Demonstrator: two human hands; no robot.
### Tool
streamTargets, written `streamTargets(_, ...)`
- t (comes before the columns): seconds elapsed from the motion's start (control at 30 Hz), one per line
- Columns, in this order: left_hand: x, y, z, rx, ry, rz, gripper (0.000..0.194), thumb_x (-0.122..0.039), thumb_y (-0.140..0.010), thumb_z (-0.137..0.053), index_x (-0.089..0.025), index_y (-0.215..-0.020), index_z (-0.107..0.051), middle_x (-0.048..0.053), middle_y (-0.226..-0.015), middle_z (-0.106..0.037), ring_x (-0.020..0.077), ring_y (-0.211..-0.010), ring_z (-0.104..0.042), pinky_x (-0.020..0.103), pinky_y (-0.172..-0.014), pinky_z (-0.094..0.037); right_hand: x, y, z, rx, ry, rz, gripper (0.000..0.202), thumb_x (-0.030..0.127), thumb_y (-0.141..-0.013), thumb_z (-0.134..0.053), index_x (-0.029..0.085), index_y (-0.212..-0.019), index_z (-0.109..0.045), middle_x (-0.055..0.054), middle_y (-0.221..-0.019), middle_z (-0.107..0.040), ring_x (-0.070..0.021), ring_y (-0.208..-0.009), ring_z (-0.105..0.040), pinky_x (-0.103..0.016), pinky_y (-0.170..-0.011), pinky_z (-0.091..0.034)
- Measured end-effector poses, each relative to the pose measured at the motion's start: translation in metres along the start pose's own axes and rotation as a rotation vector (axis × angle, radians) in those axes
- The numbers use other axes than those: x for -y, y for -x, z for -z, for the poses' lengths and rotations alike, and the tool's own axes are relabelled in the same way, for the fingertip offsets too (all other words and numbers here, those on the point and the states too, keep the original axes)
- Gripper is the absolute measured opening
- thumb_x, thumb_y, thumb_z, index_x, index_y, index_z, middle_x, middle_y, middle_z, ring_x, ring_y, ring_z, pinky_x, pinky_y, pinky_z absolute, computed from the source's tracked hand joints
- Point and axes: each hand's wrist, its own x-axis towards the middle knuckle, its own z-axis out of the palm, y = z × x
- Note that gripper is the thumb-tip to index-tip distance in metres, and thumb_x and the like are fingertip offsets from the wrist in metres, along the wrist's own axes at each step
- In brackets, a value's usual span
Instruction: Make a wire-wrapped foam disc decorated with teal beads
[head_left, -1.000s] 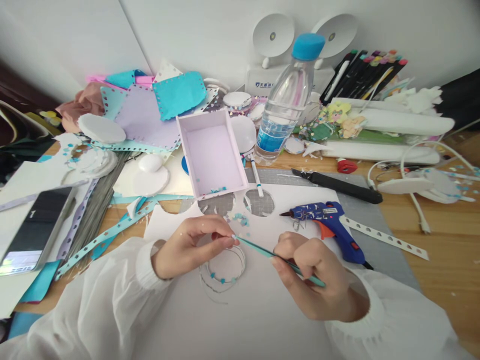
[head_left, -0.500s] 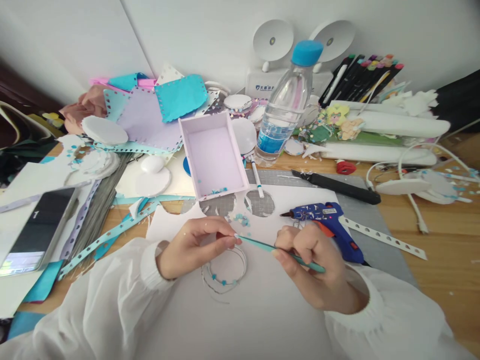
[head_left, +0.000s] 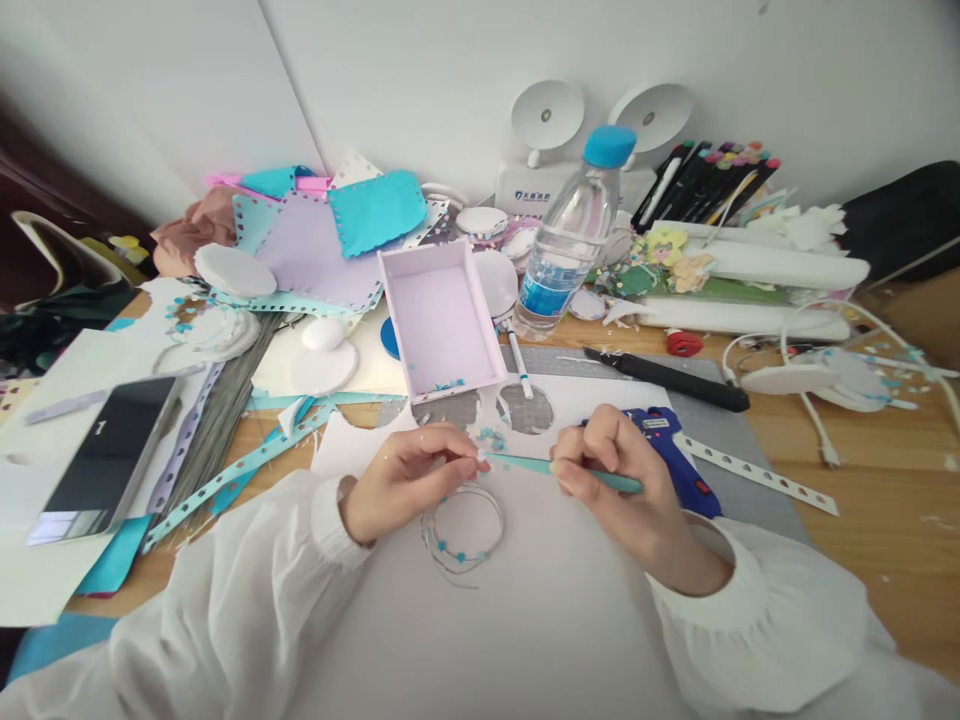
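Observation:
My right hand [head_left: 619, 480] grips teal tweezers [head_left: 611, 480], their thin tip pointing left. That tip meets the pinched fingertips of my left hand [head_left: 420, 475], where a tiny whitish piece shows, too small to name. Just below the left fingers lies a thin wire ring [head_left: 501, 535] strung with small blue pieces; whether the fingers touch it I cannot tell. Several small pale blue bits [head_left: 491, 438] lie on white sheet material beyond the fingertips.
Behind my hands stands a lilac open box [head_left: 450, 310], beside a water bottle [head_left: 566, 240]. A blue glue gun [head_left: 686, 480] and black cutter [head_left: 671, 380] lie right. A phone [head_left: 109, 450], perforated strips [head_left: 240, 470] and grey wires [head_left: 225, 410] are left.
The camera view has shifted slightly. My right hand has tilted the tweezers flatter, their tip still at the left fingertips. The left hand keeps its pinch.

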Motion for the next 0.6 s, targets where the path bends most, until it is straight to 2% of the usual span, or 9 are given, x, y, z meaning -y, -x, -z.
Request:
streamTargets(0.07, -0.001, 0.0, 0.001, -0.019, -0.032, 0.001, 0.016, -0.026, -0.085, -0.06, -0.013, -0.08, -0.069, 0.007, -0.078, -0.065, 0.0143, -0.073, -0.059, 0.026, -0.069, -0.048, 0.005, -0.004, -0.001, -0.035, 0.078, 0.099, 0.03, 0.011, -0.089, -0.047, 0.024, -0.074, -0.025, 0.005, -0.063, -0.032, -0.0113, -0.056, -0.035, -0.026, -0.05, -0.029)
streamTargets(0.13, -0.002, 0.0, 0.002, -0.022, -0.043, -0.011, 0.022, -0.029, -0.087, -0.058, -0.013, -0.079, -0.071, 0.007, -0.075, -0.066, 0.015, -0.073, -0.059, 0.027, -0.072, -0.048, 0.012, -0.009, -0.004, 0.014, 0.306, 0.301, 0.029, 0.006, -0.086, -0.046, 0.024, -0.073, -0.028, 0.005, -0.062, -0.033, -0.0115, -0.055, -0.034, -0.028, -0.05, -0.031)
streamTargets(0.27, -0.002, 0.001, 0.003, 0.025, 0.025, -0.022, 0.032, -0.037, -0.089, -0.055, -0.014, -0.076, -0.073, 0.009, -0.076, -0.069, 0.0177, -0.075, -0.062, 0.03, -0.074, -0.049, 0.022, -0.021, -0.019, 0.362, 0.915, 0.852, 0.025, 0.007, -0.085, -0.042, 0.023, -0.066, -0.042, 0.002, -0.057, -0.046, -0.014, -0.053, -0.034, -0.032, -0.047, -0.03)
streamTargets(0.33, 0.001, 0.002, 0.002, 0.016, 0.086, 0.049, 0.032, -0.038, -0.086, -0.059, -0.014, -0.071, -0.073, 0.009, -0.078, -0.07, 0.0183, -0.075, -0.063, 0.031, -0.073, -0.049, 0.023, -0.026, -0.029, 0.427, 1.065, 1.02, 0.026, 0.006, -0.082, -0.044, 0.022, -0.063, -0.049, 0.001, -0.053, -0.046, -0.014, -0.052, -0.035, -0.032, -0.045, -0.031)
streamTargets(0.43, 0.006, 0.003, 0.002, -0.045, 0.162, 0.161, 0.032, -0.039, -0.082, -0.064, -0.014, -0.062, -0.07, 0.006, -0.071, -0.07, 0.0162, -0.069, -0.061, 0.028, -0.068, -0.048, 0.024, -0.032, -0.038, 0.43, 1.143, 1.039, 0.026, 0.004, -0.08, -0.05, 0.023, -0.062, -0.051, 0.001, -0.053, -0.047, -0.0128, -0.051, -0.04, -0.032, -0.046, -0.033)
streamTargets(0.5, 0.008, 0.003, 0.003, -0.068, 0.179, 0.186, 0.036, -0.041, -0.082, -0.063, -0.014, -0.058, -0.067, 0.005, -0.066, -0.067, 0.0147, -0.064, -0.057, 0.027, -0.066, -0.046, 0.026, -0.034, -0.036, 0.44, 1.119, 0.943, 0.025, 0.005, -0.081, -0.052, 0.023, -0.065, -0.05, 0.001, -0.057, -0.051, -0.013, -0.053, -0.046, -0.032, -0.048, -0.036)
streamTargets(0.6, 0.005, 0.003, 0.004, -0.089, 0.249, 0.225, 0.037, -0.045, -0.081, -0.062, -0.013, -0.061, -0.067, 0.004, -0.063, -0.062, 0.0128, -0.06, -0.052, 0.026, -0.061, -0.042, 0.033, -0.028, -0.025, 0.519, 0.997, 0.743, 0.011, 0.015, -0.082, -0.056, 0.024, -0.079, -0.05, -0.003, -0.073, -0.061, -0.0175, -0.065, -0.055, -0.035, -0.058, -0.044)
